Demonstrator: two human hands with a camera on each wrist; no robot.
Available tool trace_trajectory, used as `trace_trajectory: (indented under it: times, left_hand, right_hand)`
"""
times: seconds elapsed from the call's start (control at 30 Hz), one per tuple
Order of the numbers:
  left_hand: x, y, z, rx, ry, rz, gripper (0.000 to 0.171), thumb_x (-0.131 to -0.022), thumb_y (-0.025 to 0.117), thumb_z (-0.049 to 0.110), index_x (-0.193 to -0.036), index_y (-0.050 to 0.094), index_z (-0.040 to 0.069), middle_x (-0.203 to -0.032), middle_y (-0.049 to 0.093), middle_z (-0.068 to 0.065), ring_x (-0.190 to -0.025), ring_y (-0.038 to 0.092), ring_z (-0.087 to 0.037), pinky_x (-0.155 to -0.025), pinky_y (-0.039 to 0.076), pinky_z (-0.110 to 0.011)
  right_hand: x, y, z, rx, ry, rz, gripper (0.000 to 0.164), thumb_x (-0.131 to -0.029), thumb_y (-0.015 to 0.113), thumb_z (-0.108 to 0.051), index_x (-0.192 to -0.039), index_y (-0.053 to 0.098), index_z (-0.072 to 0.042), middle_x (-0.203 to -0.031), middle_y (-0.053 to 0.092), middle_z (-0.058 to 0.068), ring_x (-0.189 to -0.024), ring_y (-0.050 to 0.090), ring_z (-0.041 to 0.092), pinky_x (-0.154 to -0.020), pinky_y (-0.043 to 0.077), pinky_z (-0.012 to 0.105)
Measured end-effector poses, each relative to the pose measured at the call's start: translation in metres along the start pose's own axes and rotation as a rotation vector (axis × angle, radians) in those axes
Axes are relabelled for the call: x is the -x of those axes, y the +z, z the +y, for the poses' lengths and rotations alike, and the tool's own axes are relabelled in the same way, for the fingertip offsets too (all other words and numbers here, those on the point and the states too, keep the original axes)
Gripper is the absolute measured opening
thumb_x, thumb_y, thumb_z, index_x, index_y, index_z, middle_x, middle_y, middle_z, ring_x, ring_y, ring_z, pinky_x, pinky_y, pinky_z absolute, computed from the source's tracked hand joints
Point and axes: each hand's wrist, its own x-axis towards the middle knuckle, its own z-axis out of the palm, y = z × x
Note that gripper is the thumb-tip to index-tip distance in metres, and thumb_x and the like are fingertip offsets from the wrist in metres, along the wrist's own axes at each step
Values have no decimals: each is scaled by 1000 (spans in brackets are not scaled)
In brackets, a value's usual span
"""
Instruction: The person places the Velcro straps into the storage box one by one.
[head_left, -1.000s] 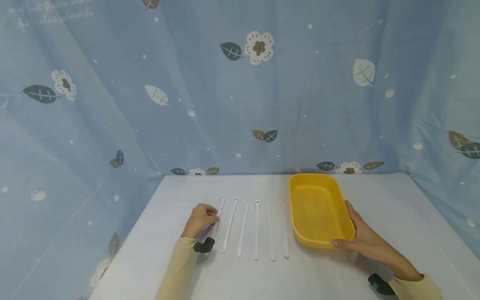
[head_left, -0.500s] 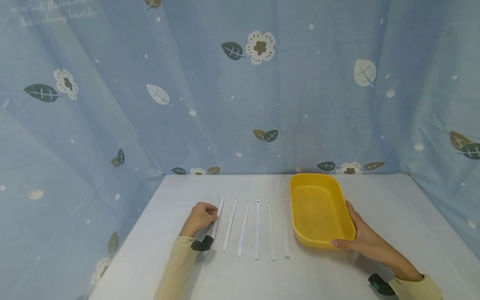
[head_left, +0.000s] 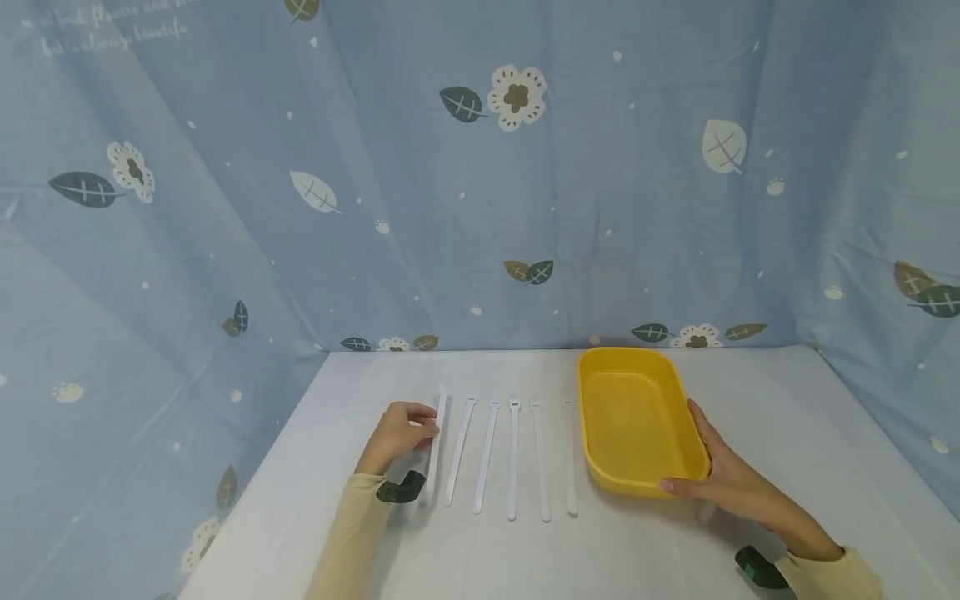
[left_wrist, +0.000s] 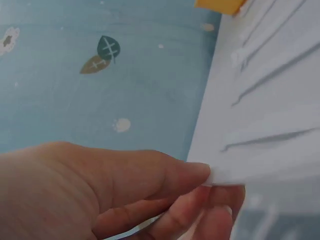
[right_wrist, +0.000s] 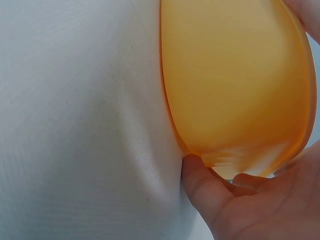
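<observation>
My left hand (head_left: 397,435) pinches the leftmost white cable tie (head_left: 442,408) between thumb and fingers, partway along its length. The tie is blurred, and its lower part runs beside the wrist. In the left wrist view the thumb of the left hand (left_wrist: 135,182) presses the strip from above, with curled fingers beneath. To its right several more white cable ties (head_left: 513,458) lie in a row, slotted heads pointing away from me. My right hand (head_left: 731,483) grips the near right corner of a yellow plastic tray (head_left: 633,417); its thumb lies on the rim in the right wrist view.
A white cloth (head_left: 480,558) covers the table. Behind it and along both sides hangs a blue curtain (head_left: 420,208) printed with leaves and flowers. The tray's far end stands close to the curtain, right of the row of ties.
The leftmost cable tie has shifted and turned slightly in my left fingers, and the left wrist has moved a little left. My right hand and the tray have stayed in place.
</observation>
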Motion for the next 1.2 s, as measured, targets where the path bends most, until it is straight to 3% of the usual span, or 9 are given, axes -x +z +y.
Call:
trace_trajectory:
  times: [0.47, 0.8, 1.03, 1.2]
  left_hand:
    - [7, 4, 14, 104, 39, -35, 29, -90, 73, 3, -117, 71, -7, -100, 71, -15, -71, 71, -14, -69, 65, -29]
    - [9, 10, 22, 165, 74, -29, 28, -90, 72, 2, -116, 71, -7, -95, 71, -13, -71, 71, -14, -67, 64, -29]
    - [10, 16, 27, 272, 73, -33, 30, -91, 72, 4, -119, 71, -5, -100, 69, -14, -73, 72, -16, -69, 65, -31]
    - [14, 23, 34, 340, 70, -40, 33, -91, 73, 5, -123, 69, -6, -102, 70, -15, -74, 72, -18, -70, 65, -30]
  right_hand:
    - [1, 1, -5, 24, -35, 24, 122, -90, 79, -26, -165, -15, -11, -167, 16, 31, -135, 44, 41, -102, 49, 61]
    - [-2, 6, 0, 12, -94, 47, 119, -88, 82, -24, -167, -7, -18, -158, 32, 21, -121, 52, 20, -90, 52, 22]
    - [-2, 7, 0, -3, -113, 53, 118, -88, 83, -22, -167, -4, -24, -154, 36, 19, -119, 53, 21, -90, 52, 23]
    - [0, 5, -1, 26, -98, 54, 119, -88, 82, -24, -167, -7, -16, -158, 31, 23, -124, 49, 28, -90, 51, 27]
